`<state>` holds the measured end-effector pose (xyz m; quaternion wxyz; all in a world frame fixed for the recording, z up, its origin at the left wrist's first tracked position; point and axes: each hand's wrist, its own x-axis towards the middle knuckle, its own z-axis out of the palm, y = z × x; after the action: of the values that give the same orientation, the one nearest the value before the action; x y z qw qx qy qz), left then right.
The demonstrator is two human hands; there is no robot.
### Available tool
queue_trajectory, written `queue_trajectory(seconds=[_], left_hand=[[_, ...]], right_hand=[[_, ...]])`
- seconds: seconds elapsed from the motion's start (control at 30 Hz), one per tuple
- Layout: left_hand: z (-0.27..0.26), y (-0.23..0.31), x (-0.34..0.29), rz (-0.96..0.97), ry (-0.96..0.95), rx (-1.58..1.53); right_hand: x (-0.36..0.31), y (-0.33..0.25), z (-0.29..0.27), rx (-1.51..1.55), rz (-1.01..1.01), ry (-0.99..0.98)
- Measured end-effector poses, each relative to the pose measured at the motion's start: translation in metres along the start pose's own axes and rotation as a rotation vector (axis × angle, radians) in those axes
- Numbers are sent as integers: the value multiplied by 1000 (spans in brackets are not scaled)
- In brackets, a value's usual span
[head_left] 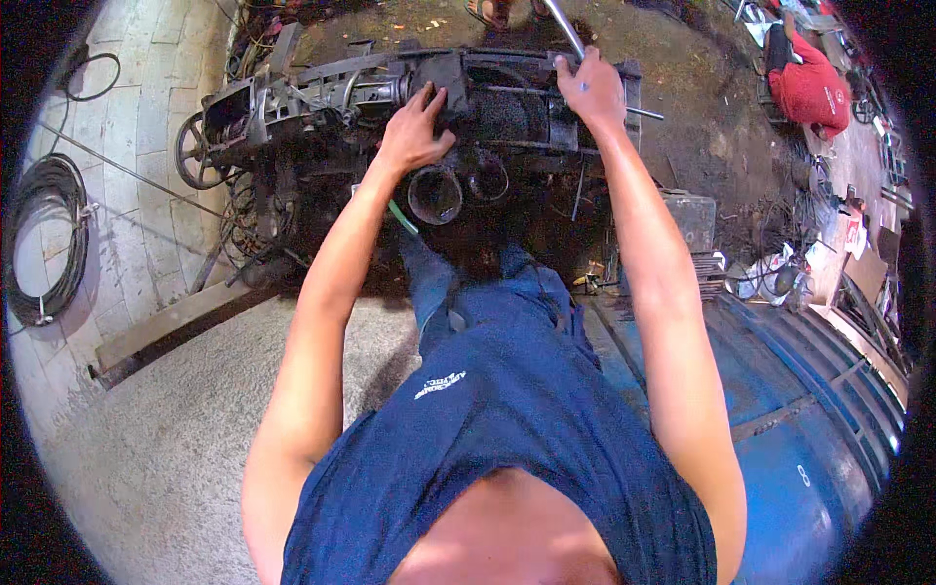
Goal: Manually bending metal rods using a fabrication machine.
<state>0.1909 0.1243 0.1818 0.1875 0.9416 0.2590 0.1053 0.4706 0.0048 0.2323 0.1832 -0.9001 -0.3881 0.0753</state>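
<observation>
A long, dark, greasy machine (pixel 331 90) like a lathe stretches across in front of me, with a spoked handwheel (pixel 195 151) at its left end. My left hand (pixel 417 135) rests its fingers on the near edge of a dark block (pixel 441 83) on the machine; the fingers are apart and hold nothing. At the machine's right part, my right hand (pixel 593 90) is closed round a shiny metal bar (pixel 564 24) that slants up and away to the left. The bar's lower end is hidden by the hand. Below the block are two round metal cups (pixel 435 195).
A coil of black cable (pixel 49 239) hangs against the pale wall at left. On the right lie a blue metal panel (pixel 780 419) and a grey box (pixel 690 219). A person in red (pixel 811 83) bends down at the far right; another person's feet (pixel 490 12) show beyond the machine.
</observation>
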Motion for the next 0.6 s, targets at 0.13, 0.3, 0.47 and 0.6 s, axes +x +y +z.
queue_trajectory(seconds=[0.13,0.3,0.47,0.6], left_hand=[[-19,-17,24,63,-55,-14],[16,-59,57,179,-198,131],[26,-50,69,-43,-371,173],[20,-39,72,-87,-398,213]], right_hand=[[-1,-4,-7,-17,16,-35],[-11,-1,-2,-24,-82,204],[-86,-6,17,444,-371,313],[-114,22,52,564,95,268]])
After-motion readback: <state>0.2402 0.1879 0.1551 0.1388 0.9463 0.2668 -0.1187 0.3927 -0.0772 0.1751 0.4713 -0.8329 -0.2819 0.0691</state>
